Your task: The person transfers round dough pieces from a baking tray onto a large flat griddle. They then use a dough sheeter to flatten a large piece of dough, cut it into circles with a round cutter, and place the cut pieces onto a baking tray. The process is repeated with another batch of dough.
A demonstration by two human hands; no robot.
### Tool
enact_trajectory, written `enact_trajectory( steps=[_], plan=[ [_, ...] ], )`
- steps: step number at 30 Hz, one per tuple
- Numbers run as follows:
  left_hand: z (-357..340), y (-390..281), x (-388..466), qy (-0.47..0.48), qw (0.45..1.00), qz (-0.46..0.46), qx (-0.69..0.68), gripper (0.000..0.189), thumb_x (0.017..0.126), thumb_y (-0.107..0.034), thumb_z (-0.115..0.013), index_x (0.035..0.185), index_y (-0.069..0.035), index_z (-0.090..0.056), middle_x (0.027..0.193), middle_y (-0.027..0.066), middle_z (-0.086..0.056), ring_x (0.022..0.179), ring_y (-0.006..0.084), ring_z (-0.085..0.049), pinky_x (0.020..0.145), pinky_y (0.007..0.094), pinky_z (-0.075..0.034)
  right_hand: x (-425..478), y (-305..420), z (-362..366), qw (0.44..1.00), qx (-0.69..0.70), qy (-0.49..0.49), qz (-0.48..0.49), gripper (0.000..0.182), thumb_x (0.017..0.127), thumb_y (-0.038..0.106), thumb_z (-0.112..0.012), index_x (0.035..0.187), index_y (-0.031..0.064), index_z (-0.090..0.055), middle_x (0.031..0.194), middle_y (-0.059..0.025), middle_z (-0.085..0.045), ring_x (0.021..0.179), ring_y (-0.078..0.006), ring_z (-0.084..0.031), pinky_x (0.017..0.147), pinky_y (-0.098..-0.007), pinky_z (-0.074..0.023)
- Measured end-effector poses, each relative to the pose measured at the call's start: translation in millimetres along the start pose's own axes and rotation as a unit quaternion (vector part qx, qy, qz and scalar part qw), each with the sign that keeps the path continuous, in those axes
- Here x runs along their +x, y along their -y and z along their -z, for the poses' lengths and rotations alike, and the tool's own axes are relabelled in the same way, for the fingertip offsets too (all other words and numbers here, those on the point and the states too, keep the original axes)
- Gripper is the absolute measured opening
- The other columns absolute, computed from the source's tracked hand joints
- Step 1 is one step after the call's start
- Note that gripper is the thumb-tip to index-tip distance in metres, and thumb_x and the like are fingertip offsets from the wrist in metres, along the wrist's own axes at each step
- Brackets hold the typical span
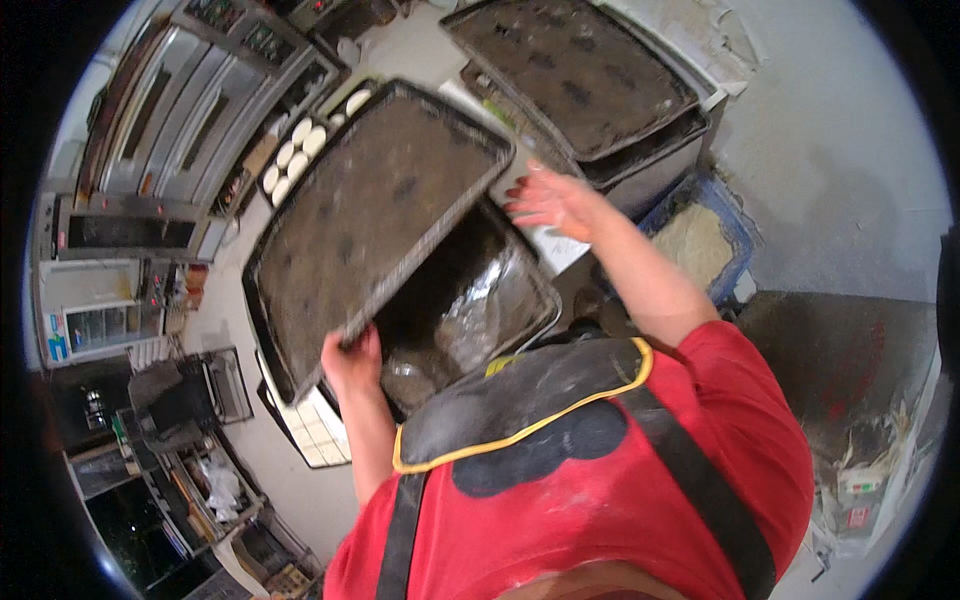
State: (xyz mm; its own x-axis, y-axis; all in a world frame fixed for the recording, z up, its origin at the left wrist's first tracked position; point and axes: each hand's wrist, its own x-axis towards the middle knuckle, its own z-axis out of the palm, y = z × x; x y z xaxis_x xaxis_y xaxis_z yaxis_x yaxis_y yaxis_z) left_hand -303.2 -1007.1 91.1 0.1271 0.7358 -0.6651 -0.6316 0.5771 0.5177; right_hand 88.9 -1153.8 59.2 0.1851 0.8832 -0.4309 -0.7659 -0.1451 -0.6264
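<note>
A dark, worn baking tray (367,217) lies tilted across the view in front of me. My left hand (354,356) grips its near edge, the thumb on top. Beneath it shows a second dark tray (541,311), with shiny clear plastic (480,315) over part of it. My right hand (547,199) is open beside the upper tray's right corner, fingers spread and holding nothing. Right of that hand, another dark baking tray (577,82) rests on top of a stack.
A blue tub (739,259) of pale flour or dough stands right of my right arm. Beyond the large tray, a tray holds pale dough pieces (298,161). Deck ovens (180,120) line the far left. Pale blocks (319,435) lie under the trays' left end. A wall stands at right.
</note>
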Motion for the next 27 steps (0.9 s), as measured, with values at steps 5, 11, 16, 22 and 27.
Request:
enact_trajectory(
  steps=[5, 11, 16, 22, 27],
  plan=[
    [-10, 31, -66, -0.053, 0.995, -0.053, 0.072, 0.025, 0.067, -0.008, -0.055, 0.090, 0.001, -0.058, 0.097, 0.0147, -0.064, 0.089, 0.0312, -0.062, 0.080, 0.0428, -0.052, 20, 39, 18, 0.992, 0.112, 0.042, -0.030, 0.041, 0.079, 0.029, -0.069, 0.110, 0.0037, -0.058, 0.106, -0.0101, -0.061, 0.099, -0.0214, -0.059, 0.085, -0.0358, -0.0491],
    [-87, 66, -81, 0.001, 0.987, -0.081, 0.142, 0.022, 0.071, -0.010, -0.053, 0.092, -0.003, -0.056, 0.094, 0.0106, -0.064, 0.085, 0.0257, -0.063, 0.073, 0.0404, -0.053, -57, 43, 82, 0.996, 0.073, -0.031, 0.040, 0.031, 0.071, 0.010, -0.064, 0.099, 0.0004, -0.058, 0.085, -0.0041, -0.058, 0.076, -0.0170, -0.057, 0.072, -0.0322, -0.0493],
    [-201, 124, -7, 0.078, 0.955, -0.082, 0.273, 0.024, 0.081, -0.028, -0.067, 0.092, -0.007, -0.060, 0.086, 0.0062, -0.063, 0.077, 0.0213, -0.062, 0.068, 0.0342, -0.049, -66, 34, 143, 0.971, 0.198, -0.042, 0.128, 0.034, 0.072, 0.004, -0.061, 0.106, 0.0011, -0.057, 0.091, -0.0059, -0.061, 0.081, -0.0190, -0.060, 0.075, -0.0339, -0.0495],
    [-322, 244, 124, 0.102, 0.904, -0.076, 0.409, 0.012, 0.073, -0.003, -0.066, 0.077, 0.000, -0.055, 0.075, 0.0098, -0.056, 0.060, 0.0234, -0.056, 0.053, 0.0375, -0.050, -68, 49, 147, 0.959, 0.175, -0.147, 0.167, 0.054, 0.079, 0.010, -0.068, 0.126, -0.0025, -0.045, 0.113, -0.0117, -0.058, 0.100, -0.0227, -0.059, 0.086, -0.0362, -0.0492],
    [-336, 189, 281, 0.248, 0.809, -0.041, 0.531, 0.036, 0.089, -0.014, -0.051, 0.121, 0.002, -0.051, 0.115, 0.0191, -0.058, 0.095, 0.0322, -0.058, 0.084, 0.0462, -0.049, -103, 28, 157, 0.981, -0.058, -0.088, 0.161, 0.069, 0.084, 0.032, -0.066, 0.135, -0.0061, -0.038, 0.119, -0.0169, -0.057, 0.101, -0.0234, -0.060, 0.080, -0.0358, -0.0525]
  ],
)
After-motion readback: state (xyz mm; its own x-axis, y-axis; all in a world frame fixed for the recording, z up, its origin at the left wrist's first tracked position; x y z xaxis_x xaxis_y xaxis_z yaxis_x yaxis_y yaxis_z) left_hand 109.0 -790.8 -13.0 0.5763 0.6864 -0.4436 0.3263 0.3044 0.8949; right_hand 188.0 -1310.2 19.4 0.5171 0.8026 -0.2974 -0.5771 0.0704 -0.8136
